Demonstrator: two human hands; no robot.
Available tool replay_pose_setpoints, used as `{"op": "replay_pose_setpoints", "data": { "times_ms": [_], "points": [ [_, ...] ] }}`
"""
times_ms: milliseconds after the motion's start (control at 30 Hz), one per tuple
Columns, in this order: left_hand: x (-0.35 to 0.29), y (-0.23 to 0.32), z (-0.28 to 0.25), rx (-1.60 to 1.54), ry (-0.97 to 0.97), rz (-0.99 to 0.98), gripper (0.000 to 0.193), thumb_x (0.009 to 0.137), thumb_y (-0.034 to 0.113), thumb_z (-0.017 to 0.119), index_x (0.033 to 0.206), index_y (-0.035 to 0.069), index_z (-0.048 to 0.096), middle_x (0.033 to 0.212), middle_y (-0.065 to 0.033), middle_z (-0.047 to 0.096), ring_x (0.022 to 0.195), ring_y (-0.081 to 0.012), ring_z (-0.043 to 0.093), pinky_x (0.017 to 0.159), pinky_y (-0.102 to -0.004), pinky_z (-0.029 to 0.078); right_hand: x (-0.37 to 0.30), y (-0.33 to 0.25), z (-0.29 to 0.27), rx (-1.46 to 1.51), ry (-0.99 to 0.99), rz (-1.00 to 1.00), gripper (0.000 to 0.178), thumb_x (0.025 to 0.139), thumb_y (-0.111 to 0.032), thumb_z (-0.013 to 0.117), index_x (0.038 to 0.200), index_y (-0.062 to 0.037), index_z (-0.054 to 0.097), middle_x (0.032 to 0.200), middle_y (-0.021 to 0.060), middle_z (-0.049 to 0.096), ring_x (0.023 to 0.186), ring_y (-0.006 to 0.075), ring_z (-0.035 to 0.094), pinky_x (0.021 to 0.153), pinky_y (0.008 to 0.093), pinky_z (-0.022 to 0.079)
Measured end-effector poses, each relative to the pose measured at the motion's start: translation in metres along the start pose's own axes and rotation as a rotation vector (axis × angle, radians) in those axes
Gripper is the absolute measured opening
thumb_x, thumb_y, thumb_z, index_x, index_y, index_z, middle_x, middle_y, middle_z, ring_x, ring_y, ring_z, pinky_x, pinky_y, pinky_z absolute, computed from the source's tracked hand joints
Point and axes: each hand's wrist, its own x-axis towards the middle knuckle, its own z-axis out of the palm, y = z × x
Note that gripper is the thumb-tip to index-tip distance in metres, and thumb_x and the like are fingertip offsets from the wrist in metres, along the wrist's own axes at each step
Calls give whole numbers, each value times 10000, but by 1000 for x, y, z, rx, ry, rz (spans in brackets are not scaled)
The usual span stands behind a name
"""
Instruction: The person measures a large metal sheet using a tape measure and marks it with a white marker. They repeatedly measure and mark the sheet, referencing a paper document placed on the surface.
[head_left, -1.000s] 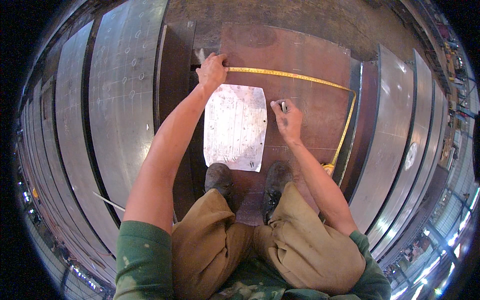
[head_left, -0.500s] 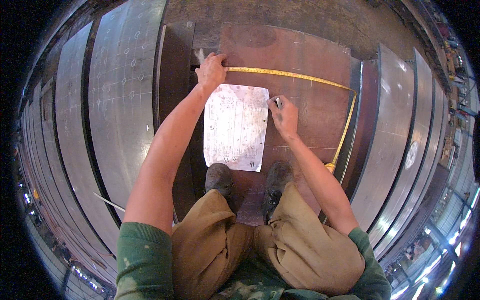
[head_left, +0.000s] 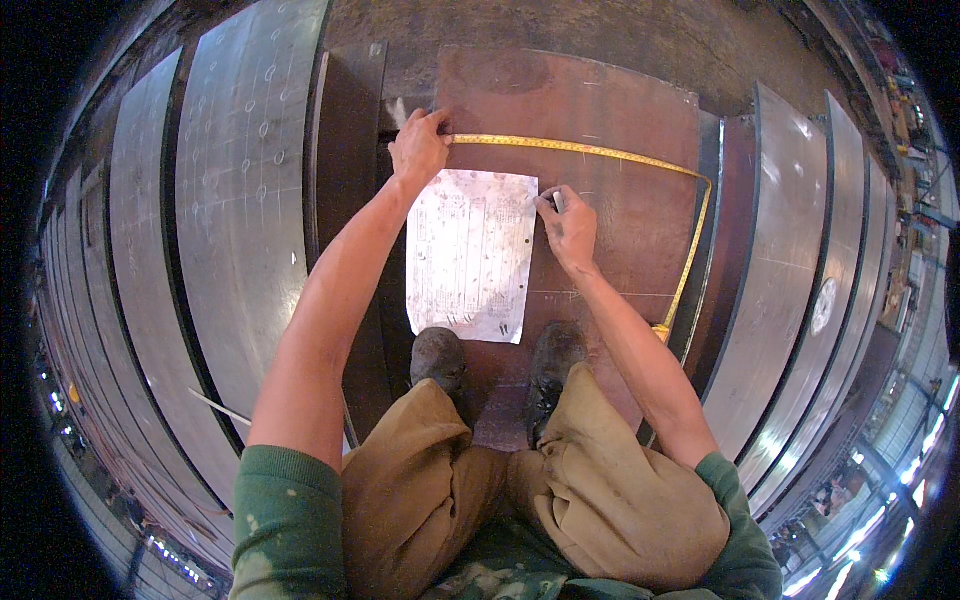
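Observation:
A yellow tape measure [head_left: 570, 147] stretches across a reddish-brown steel plate [head_left: 625, 235] and bends back towards me at the plate's right side. My left hand [head_left: 420, 145] pinches its free end by the plate's left edge. The tape's case [head_left: 660, 332] is partly behind my right forearm. Close to the right edge of a printed white sheet [head_left: 470, 255], my right hand [head_left: 572, 232] is closed round a short white chalk stick [head_left: 559, 201]. Smudges cover the sheet, which lies flat in front of my shoes. Thin pale lines are marked on the plate.
My two dark shoes [head_left: 439, 358] stand on the plate at the sheet's near edge. Long grey steel plates [head_left: 245, 180] with chalk circles lie at left. More steel plates [head_left: 775, 240] run along the right, with gaps between them. A brown dirty floor [head_left: 600, 30] lies beyond.
Almost nothing differs. My right hand has shifted very slightly with the chalk; my left hand stays at the tape's end.

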Motion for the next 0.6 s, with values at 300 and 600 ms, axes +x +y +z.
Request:
{"op": "replay_pose_setpoints", "data": {
  "times_ms": [300, 600],
  "points": [
    [1, -5, 7, -61, 36, 39, 236, 901, 164, 715, 1136, 169, 694, 1149, -108, 626, 1140, -354, 617, 907, -539, 499, 2, 2, 0, -9, 19, -89, 212, 925, -264, 705, 956, -61, 652, 833, 206, 668, 809, 428, 654, 700, 488, 493],
    [2, -9, 10, -117, 72, 68, 251, 859, 151, 739, 1104, 126, 690, 1161, -175, 643, 1120, -416, 615, 944, -503, 502, 5, 1, 1, 11, 25, -78, 213, 921, -268, 710, 952, -61, 667, 859, 213, 680, 830, 426, 660, 712, 485, 499]
  ]
}}
